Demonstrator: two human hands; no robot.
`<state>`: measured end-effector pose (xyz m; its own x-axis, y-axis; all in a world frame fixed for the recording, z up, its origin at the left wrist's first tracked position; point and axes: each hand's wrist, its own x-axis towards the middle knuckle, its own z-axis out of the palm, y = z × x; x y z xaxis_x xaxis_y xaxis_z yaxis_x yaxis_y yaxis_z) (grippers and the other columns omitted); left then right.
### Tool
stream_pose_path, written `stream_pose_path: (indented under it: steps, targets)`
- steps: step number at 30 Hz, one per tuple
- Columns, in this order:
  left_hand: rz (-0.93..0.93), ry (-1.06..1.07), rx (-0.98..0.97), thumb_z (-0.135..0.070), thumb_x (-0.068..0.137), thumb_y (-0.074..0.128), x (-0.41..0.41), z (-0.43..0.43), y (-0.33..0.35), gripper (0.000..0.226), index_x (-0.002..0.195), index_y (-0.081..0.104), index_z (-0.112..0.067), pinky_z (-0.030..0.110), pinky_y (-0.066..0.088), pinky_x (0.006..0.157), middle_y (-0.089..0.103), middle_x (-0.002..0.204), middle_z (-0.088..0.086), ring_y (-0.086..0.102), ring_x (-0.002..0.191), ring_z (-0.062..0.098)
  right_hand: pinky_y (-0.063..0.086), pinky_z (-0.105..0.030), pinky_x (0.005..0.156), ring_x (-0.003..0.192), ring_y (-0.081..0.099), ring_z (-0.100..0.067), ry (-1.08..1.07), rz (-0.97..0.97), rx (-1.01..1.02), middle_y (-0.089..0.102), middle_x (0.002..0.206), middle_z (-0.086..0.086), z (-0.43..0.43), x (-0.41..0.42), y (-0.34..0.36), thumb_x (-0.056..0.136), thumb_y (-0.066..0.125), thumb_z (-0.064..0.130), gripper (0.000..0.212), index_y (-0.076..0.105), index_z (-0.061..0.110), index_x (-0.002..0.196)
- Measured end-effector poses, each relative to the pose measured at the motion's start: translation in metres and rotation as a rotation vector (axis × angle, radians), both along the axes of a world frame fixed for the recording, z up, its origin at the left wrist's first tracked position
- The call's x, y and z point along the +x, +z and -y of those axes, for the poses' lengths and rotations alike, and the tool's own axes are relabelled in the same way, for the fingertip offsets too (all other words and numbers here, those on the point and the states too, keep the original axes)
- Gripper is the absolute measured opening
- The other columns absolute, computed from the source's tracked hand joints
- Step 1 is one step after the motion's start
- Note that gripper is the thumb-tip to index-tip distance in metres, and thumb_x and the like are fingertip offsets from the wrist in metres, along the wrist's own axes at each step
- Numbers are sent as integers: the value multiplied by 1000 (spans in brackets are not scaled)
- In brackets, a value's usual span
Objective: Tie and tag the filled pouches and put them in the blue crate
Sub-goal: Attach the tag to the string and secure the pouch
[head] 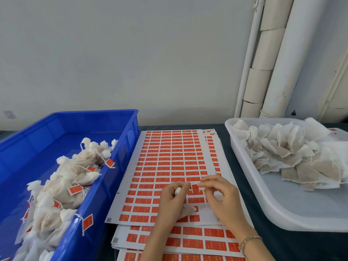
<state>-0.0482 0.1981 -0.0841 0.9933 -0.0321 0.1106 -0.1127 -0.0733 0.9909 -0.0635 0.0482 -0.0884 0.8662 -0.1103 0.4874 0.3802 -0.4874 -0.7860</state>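
My left hand (172, 197) grips a white filled pouch (186, 210) by its neck above the sticker sheets. My right hand (219, 193) pinches the pouch's string, and a red tag sticker (195, 188) hangs on the string between the two hands. The blue crate (105, 187) at the left holds several tied pouches (62, 185) with red tags. A white tray (282, 210) at the right holds a heap of untied filled pouches (293, 155).
Sheets of red tag stickers (169, 159) lie stacked in the middle of the dark table (286, 247), under both hands. A grey wall and white pipes (278, 57) stand behind. One tagged pouch hangs over the crate's near rim.
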Motion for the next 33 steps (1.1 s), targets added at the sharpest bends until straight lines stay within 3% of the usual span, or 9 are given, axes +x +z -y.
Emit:
stream_pose_path:
  steps: [6, 13, 22, 25, 28, 33]
  targets:
    - [45, -22, 28, -19, 92, 62, 0, 1, 0, 20, 75, 71, -14, 17, 47, 63, 58, 58, -11, 55, 62, 4, 48, -6, 75, 95, 60, 6, 69, -197, 160, 64, 96, 33, -2, 2, 3, 86, 66, 32, 11, 66, 36, 96]
    - [80, -65, 59, -23, 88, 67, -2, 1, -1, 10, 80, 72, -26, 15, 51, 70, 69, 74, -10, 64, 77, 8, 47, -4, 69, 90, 61, 6, 58, -226, 133, 65, 90, 31, 0, 4, -1, 84, 69, 30, 6, 67, 36, 86]
    - [134, -72, 151, -26, 87, 68, 3, 1, -9, 10, 79, 71, -30, 13, 50, 70, 68, 74, -11, 64, 77, 8, 44, 0, 71, 90, 58, 11, 33, -243, 38, 65, 89, 24, -1, 6, -4, 88, 63, 31, 4, 62, 35, 89]
    - [135, -50, 166, -26, 88, 67, 4, 1, -12, 6, 87, 71, -31, 13, 50, 71, 69, 83, -17, 64, 86, 4, 44, 0, 72, 90, 58, 11, 15, -213, 27, 65, 89, 22, -2, 6, -5, 88, 63, 29, 6, 61, 35, 88]
    - [108, 0, 101, -29, 90, 62, 1, 0, -12, 17, 102, 63, -40, 8, 49, 71, 63, 101, -29, 57, 99, -7, 45, -2, 72, 90, 61, 7, -20, -200, 82, 64, 91, 24, -1, 7, -5, 87, 65, 30, 8, 61, 36, 89]
    - [41, 57, -13, -16, 94, 57, 2, -1, -12, 28, 113, 59, -37, 17, 54, 75, 67, 98, -18, 63, 94, 1, 49, -6, 70, 89, 64, 2, -54, -216, 150, 65, 96, 24, 0, 8, -6, 86, 64, 33, 9, 62, 36, 94]
